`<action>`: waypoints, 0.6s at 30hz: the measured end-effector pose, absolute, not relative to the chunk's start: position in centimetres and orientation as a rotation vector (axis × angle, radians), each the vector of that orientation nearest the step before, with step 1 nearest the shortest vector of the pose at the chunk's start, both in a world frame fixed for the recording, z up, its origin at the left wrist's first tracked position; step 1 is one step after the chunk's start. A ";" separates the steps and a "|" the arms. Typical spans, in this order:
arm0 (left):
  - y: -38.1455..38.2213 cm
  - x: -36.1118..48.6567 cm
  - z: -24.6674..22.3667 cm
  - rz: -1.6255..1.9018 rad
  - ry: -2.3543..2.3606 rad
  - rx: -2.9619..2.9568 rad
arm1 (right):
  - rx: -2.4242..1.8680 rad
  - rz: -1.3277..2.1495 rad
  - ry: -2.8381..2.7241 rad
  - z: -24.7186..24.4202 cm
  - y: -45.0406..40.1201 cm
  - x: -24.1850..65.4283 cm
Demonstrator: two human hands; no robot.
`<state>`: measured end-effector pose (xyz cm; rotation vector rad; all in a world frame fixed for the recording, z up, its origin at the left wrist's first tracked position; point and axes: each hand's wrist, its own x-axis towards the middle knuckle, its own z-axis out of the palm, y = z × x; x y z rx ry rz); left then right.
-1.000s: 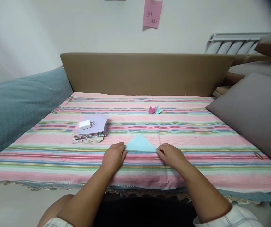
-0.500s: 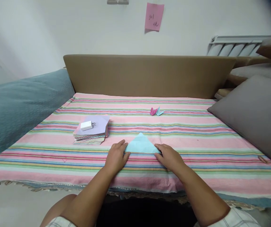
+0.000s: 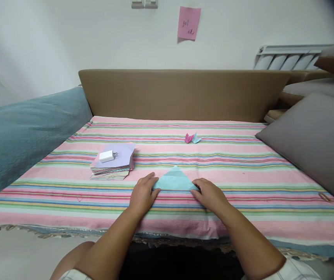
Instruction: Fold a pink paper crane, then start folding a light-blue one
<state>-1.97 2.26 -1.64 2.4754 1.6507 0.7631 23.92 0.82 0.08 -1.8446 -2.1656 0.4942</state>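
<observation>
A light blue sheet of paper point(image 3: 175, 179), folded into a triangle, lies on the striped cloth with its point facing away from me. My left hand point(image 3: 144, 192) grips its left corner between thumb and fingers. At the right corner, my right hand point(image 3: 209, 193) pinches the paper the same way. Beyond the sheet sit two small folded paper pieces, a magenta one point(image 3: 188, 138) and a light blue one point(image 3: 196, 138), side by side and touching.
A stack of coloured paper point(image 3: 120, 155) with a white charger point(image 3: 106, 156) on top sits at the left. A brown ring-like item point(image 3: 324, 197) lies at the right, near a grey cushion point(image 3: 315, 136). A brown backrest point(image 3: 178, 95) stands behind the striped cloth point(image 3: 67, 210).
The paper's top point has shifted slightly to the right. Both hands remain at its corners, almost unmoved, and the view has tilted up a little.
</observation>
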 end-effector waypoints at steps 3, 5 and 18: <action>2.3 -1.9 -1.6 0.801 1.640 2.458 | -1.837 0.492 -2.165 0.0 0.9 23.9; 2.3 -1.9 -1.6 0.820 1.632 2.444 | -1.819 0.492 -2.160 -0.1 0.9 24.0; 1.9 -1.5 -1.3 0.891 1.606 2.427 | -1.522 0.740 -2.146 0.0 0.7 24.3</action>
